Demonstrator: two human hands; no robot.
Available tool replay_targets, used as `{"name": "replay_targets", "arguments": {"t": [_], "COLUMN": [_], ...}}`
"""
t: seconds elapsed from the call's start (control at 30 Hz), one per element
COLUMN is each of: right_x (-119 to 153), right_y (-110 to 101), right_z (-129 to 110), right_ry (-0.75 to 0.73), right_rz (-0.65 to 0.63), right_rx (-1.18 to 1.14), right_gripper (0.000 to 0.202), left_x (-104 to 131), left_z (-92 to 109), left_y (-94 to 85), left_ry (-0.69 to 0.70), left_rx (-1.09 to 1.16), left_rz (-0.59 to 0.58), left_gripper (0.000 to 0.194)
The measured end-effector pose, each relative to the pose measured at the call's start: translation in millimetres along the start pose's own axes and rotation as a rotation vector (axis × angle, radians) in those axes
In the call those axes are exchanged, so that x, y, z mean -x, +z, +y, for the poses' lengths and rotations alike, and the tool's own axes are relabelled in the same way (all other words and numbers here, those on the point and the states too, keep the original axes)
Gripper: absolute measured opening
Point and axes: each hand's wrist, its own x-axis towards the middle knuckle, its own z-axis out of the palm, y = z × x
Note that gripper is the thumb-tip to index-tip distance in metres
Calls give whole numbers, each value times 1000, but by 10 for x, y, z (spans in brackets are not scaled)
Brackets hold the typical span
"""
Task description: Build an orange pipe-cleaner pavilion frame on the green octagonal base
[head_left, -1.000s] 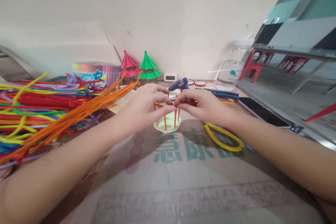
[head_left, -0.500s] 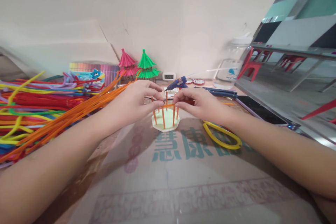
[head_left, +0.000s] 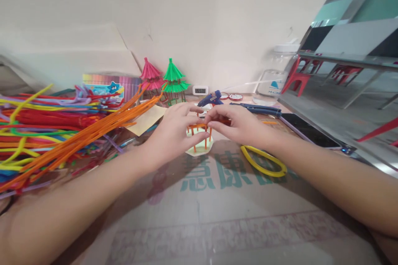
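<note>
Head view: the counter (head_left: 192, 211) carries a heap of coloured stems (head_left: 56, 120) at left; at the middle, the left hand (head_left: 177, 126) and right hand (head_left: 234, 120) flank a pale base (head_left: 200, 148) with upright orange posts (head_left: 205, 142). The right fingers pinch an orange strip (head_left: 198, 125) across the posts; whether the left fingers grip anything, I cannot tell.

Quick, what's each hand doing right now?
Left hand: partly open, thumb and fingers apart; whether it touches the thin upright orange posts cannot be told.
Right hand: closed, apparently pinching the thin orange crossbar.
</note>
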Motion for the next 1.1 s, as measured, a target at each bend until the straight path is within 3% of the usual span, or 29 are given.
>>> {"name": "replay_targets", "arguments": {"t": [0.13, 0.33, 1.1], "right_x": [0, -1, 19], "right_y": [-3, -1, -23], "right_z": [6, 18, 74], "right_ry": [-22, -42, -177], "right_rz": [1, 19, 22], "right_rx": [16, 21, 162], "right_gripper": [9, 10, 12], "left_x": [17, 12, 1], "left_z": [-2, -24, 2], "left_y": [109, 102, 47], "left_ry": [-5, 6, -42], "left_rx": [12, 13, 26], "left_rz": [66, 74, -16], "left_gripper": [18, 16, 19]}}
